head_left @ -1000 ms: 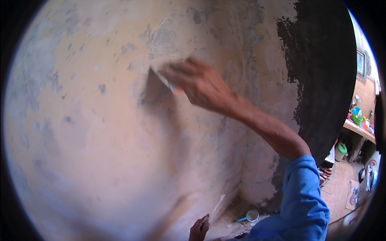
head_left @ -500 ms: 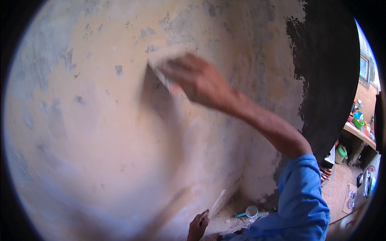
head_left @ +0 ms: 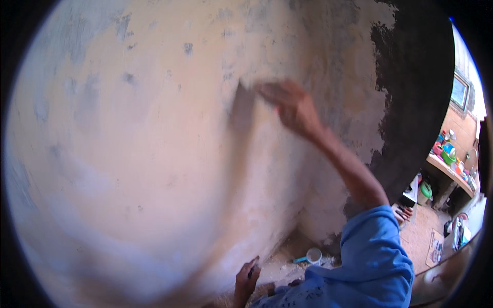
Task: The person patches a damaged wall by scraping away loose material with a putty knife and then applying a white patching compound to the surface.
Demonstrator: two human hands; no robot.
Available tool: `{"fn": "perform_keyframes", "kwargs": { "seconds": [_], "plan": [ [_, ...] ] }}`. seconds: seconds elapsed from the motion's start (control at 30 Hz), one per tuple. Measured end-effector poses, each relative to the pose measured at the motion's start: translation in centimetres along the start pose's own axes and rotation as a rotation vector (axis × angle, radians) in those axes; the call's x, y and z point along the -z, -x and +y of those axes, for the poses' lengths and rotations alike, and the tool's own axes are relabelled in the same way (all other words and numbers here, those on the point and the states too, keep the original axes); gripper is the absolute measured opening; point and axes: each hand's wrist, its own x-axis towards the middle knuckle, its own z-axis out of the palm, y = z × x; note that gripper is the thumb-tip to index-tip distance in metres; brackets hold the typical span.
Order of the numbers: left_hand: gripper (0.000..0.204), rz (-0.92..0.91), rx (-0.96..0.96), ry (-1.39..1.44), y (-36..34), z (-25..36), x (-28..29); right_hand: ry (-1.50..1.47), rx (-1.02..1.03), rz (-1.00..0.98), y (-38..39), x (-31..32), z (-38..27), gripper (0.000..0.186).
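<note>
My right hand (head_left: 297,109) reaches out at the end of a bent arm and grips a flat scraper (head_left: 255,91) against the wall (head_left: 154,154). Blur hides much of the blade, and a dark shadow falls on the plaster beside it. Low in the picture, my left hand (head_left: 245,281) is closed around the dark handle (head_left: 251,272) of a second tool. That tool's blade can hardly be made out. Patchy cream and grey filler covers the wall.
A dark unpainted-looking band (head_left: 416,92) runs down the wall's right side. On the floor by the corner lies a pale round pot (head_left: 314,255) with a blue handle. Far right, a counter (head_left: 452,177) carries colourful bowls, with a green-lidded bucket (head_left: 425,191) below.
My right hand and the scraper have moved down along the wall. The view has shifted left and downward. The pale blade in my left hand, plain before, now hardly shows.
</note>
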Motion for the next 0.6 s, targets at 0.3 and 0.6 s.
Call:
{"fn": "perform_keyframes", "kwargs": {
  "seconds": [0.3,0.6],
  "plan": [
    [0.036,-0.01,-0.189,0.187,1.9,-1.7,4.3,-0.623,-1.298,-0.427,27.4,4.4,-16.5,0.03],
    [0.033,-0.207,0.049,0.492,3.4,-2.4,6.1,-1.162,-2.268,0.574,37.5,10.2,-31.3,0.028]
  ]
}}
